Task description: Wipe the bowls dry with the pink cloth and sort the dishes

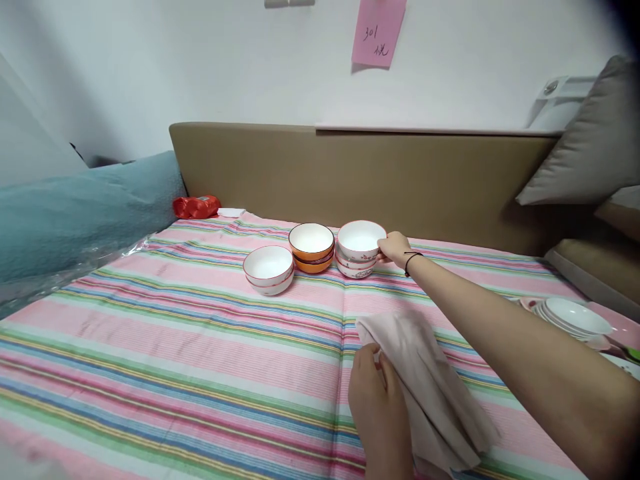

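Observation:
My right hand (395, 249) reaches far forward and grips the rim of the top white bowl with a red flower pattern (361, 241), which sits on a stack of like bowls. My left hand (376, 405) is near me, closed on a pale pink cloth (430, 387) that drapes over the striped cover. Left of the flowered stack stand an orange bowl stack (311, 247) and a white bowl stack with red rims (269, 268). All stand upright on the striped cloth (175, 333).
A tan headboard (400, 173) runs behind the bowls. A teal blanket (75, 213) lies at the left, with a red packet (196, 206) beside it. Stacked white plates (575, 317) sit at the right edge, under grey cushions (590, 140). A pink note (378, 31) hangs on the wall.

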Demonstrator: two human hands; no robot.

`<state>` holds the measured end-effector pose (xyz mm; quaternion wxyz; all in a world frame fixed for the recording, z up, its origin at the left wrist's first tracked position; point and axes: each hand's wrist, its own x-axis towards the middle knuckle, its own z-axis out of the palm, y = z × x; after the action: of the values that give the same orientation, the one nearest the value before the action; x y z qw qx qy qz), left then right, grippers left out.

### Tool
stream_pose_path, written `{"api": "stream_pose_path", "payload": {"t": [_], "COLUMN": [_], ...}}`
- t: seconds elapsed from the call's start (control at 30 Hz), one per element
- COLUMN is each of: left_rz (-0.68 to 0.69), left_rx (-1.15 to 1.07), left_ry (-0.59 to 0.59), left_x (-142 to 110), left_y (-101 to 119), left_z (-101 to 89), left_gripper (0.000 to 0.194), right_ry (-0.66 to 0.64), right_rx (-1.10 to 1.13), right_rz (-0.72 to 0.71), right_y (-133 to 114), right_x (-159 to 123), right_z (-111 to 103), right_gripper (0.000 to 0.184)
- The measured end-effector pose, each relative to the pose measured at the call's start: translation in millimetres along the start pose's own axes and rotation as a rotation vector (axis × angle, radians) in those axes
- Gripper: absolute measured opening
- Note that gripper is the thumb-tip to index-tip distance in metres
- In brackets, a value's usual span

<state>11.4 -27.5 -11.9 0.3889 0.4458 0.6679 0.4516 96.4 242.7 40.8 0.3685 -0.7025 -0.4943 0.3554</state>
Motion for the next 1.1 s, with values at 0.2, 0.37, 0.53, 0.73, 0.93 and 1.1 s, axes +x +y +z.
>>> {"api": "stream_pose_path", "payload": {"t": [0.2, 0.37, 0.53, 0.73, 0.93, 1.1], "left_rz": [-0.004, 0.002, 0.036, 0.064, 0.063, 0.221], "left_rx": [-0.013, 0.001, 0.002, 0.019, 0.043, 0.164], "left_ry": [-0.001, 0.020, 0.083, 0.109, 0.006, -0.081], "left_x": [-0.9, 1.7, 9.0, 18.5, 14.4, 6.6], "left_y": [-1.7, -4.1, -15.9, -23.3, -13.9, -14.9], "left_z": [0.8, -1.5, -1.8, -11.9, -5.2, 5.2], "left_gripper": [0.033, 0.032, 0.032, 0.033, 0.031, 0.029], "right_ry": [-0.017, -0.038, -0.070, -0.049, 0.009, 0.295], "right_rx": [-0.062, -0.130, -0.152, -0.228, -0.346, -0.340], "right_rz": [-0.022, -0.025, -0.084, -0.209, -0.273, -0.215], "right_y": [3.2, 7.6, 9.9, 56.7, 128.0, 175.4], "right_x": [-4.9, -8.6, -20.2, -76.2, -152.9, -180.5], "right_z": [8.4, 9.2, 4.2, -23.6, -100.7, -207.7], "right_gripper": [0.030, 0.027, 0.036, 0.058, 0.055, 0.048]}}
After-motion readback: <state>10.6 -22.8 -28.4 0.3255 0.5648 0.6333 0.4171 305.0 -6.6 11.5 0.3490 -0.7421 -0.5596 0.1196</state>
